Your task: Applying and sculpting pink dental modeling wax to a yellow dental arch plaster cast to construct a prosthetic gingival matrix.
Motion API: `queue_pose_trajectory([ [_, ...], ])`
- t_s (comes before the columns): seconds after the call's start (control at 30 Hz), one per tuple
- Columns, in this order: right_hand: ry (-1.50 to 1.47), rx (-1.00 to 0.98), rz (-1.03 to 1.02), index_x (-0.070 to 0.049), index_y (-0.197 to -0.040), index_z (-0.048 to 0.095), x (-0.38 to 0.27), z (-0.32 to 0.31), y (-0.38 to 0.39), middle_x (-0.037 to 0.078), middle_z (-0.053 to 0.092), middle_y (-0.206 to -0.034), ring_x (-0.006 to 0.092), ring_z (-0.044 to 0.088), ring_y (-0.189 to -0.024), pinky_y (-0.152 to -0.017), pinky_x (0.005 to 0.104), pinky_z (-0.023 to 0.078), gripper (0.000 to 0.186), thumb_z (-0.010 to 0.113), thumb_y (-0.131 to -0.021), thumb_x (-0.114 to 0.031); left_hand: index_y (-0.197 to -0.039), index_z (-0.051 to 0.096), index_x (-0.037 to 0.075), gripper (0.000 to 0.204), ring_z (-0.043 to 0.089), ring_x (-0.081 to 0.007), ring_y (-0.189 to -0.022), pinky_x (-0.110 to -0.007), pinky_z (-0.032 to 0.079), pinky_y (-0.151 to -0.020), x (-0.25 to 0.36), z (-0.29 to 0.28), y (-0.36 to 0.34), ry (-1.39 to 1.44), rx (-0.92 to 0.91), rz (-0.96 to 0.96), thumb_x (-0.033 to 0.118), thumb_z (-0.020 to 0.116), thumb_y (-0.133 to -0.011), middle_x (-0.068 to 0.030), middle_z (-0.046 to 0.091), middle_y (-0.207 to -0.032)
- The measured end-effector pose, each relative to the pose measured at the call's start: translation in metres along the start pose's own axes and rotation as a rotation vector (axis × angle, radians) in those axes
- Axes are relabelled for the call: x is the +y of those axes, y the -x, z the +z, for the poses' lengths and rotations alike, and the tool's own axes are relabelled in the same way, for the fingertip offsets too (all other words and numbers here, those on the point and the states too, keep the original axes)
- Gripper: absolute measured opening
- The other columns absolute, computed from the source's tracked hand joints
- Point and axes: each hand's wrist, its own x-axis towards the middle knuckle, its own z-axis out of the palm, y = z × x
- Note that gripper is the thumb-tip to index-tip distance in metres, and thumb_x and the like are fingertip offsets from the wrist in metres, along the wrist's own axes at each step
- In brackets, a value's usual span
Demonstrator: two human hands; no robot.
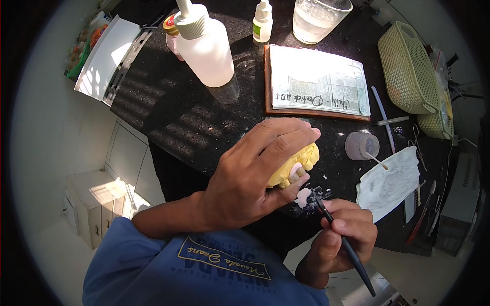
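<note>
The left hand [250, 166] grips the yellow tooth model [308, 156], and the right hand [352, 228] pinches a thin black tool [356, 261]. The tool slants from 5 to 11 o'clock; the model sits at 11 o'clock from its tip.

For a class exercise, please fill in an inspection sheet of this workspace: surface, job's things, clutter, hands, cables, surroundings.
Surface: black counter, pale specks on it, striped sunlight at left.
Job's things: yellow model bearing tooth-like pieces; dark tool.
Clutter: squeeze bottle, dropper bottle, glass of clear liquid, white slab, small cup with swab leaning out, tissue, baskets.
Hands: left hand grips the yellow model; right hand holds the dark tool.
Cables: thin pale cord, far right.
Surroundings: white cabinet, lower left; tiled floor.
</note>
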Motion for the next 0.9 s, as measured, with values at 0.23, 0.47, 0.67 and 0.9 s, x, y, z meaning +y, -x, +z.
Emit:
queue_pose_trajectory([
  [0.23,-0.219,0.085,0.065,0.002,-0.092,0.054,0.013,0.02,-0.012,0.013,0.06,-0.072,0.0315,0.068,-0.081,-0.084,0.0437,0.056,0.017,0.061,-0.077,0.0,-0.118,0.056,-0.004,0.041,0.063,-0.0331,-0.099,-0.037,0.053,-0.081,-0.007,0.002,0.003,-0.078,-0.007,0.079,0.023,0.065,-0.088,-0.0232,0.06,-0.111],
  [0.47,-0.233,0.108,0.106,0.002,-0.09,0.055,0.015,0.023,-0.012,0.013,0.06,-0.072,0.0333,0.069,-0.083,-0.085,0.0442,0.056,0.015,0.061,-0.077,0.0,-0.118,0.057,-0.004,0.044,0.063,-0.033,-0.1,-0.037,0.053,-0.081,-0.007,0.0,0.004,-0.103,-0.029,0.085,0.029,0.063,-0.09,-0.0237,0.06,-0.113],
  [0.67,-0.18,0.097,0.088,0.001,-0.09,0.057,0.016,0.025,-0.011,0.013,0.063,-0.075,0.0352,0.069,-0.088,-0.085,0.0443,0.055,0.016,0.062,-0.075,0.0,-0.118,0.057,-0.004,0.044,0.062,-0.0319,-0.1,-0.036,0.053,-0.081,-0.007,0.0,0.003,-0.104,-0.027,0.088,0.028,0.064,-0.089,-0.0238,0.06,-0.113],
  [0.9,-0.122,0.095,0.105,-0.002,-0.087,0.06,0.012,0.024,-0.013,0.011,0.064,-0.073,0.0347,0.069,-0.089,-0.085,0.0448,0.054,0.015,0.064,-0.072,-0.002,-0.117,0.057,-0.004,0.042,0.063,-0.032,-0.099,-0.036,0.053,-0.08,-0.007,0.001,0.003,-0.118,-0.026,0.099,0.027,0.064,-0.089,-0.0237,0.06,-0.112],
])
